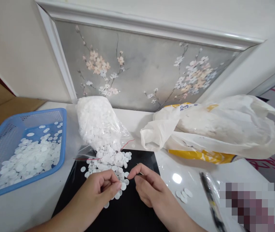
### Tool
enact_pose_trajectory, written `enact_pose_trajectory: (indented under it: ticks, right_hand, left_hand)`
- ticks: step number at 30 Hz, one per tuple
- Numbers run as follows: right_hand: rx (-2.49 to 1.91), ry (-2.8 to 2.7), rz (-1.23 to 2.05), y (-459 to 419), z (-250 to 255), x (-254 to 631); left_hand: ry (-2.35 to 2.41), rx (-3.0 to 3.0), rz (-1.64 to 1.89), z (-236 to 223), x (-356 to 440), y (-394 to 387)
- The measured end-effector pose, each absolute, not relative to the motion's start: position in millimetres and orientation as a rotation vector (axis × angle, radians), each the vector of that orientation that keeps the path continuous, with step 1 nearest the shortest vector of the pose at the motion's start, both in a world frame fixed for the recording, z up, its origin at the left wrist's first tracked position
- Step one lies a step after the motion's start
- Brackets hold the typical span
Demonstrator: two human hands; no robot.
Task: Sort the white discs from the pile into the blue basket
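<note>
So the little white discs are in a loose heap on a black board, middle of the table, mostly toward the board's far half. Left hand is at the near side of the heap, thumb and index pressed together and pinching what looks like one disc. Right hand is just right of it, index bent toward the heap and the other fingers curled in; can't tell if it's got anything. Right behind the heap there's a clear bag stuffed with more discs, mouth facing the near side, with a thin red strip by the opening. Far left is a blue basket with a bunch more inside. Over on the right, a few strays sit near some black pen-looking thing, and a white-and-yellow carrier bag lies beyond them. Flowery framed picture at the back.
</note>
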State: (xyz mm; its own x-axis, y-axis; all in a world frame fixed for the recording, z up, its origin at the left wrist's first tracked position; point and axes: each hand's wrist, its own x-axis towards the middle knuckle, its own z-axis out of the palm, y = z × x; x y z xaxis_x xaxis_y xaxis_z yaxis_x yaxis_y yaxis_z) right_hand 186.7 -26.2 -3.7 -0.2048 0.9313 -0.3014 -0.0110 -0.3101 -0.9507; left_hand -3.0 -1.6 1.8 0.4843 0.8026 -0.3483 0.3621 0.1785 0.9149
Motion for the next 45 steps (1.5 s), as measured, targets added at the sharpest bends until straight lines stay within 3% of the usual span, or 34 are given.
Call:
enact_pose_trajectory:
  ticks: [15,39,42,45]
  right_hand:
    - [-1.528,-1.413,1.399,-29,3,183]
    - [-1.347,-1.616,1.096,-37,-9,187]
    - [-1.330,-1.709,0.970,-37,-6,189]
    - [-1.200,-1.994,0.647,-37,0,186]
  left_hand:
    - [0.975,1.145,0.428,-15,-2,-8]
    - [1.058,1.491,0.411,6,1,-8]
    - [1.033,1.392,0.403,3,1,-9]
    - [1.019,0.994,0.333,-1,3,-16]
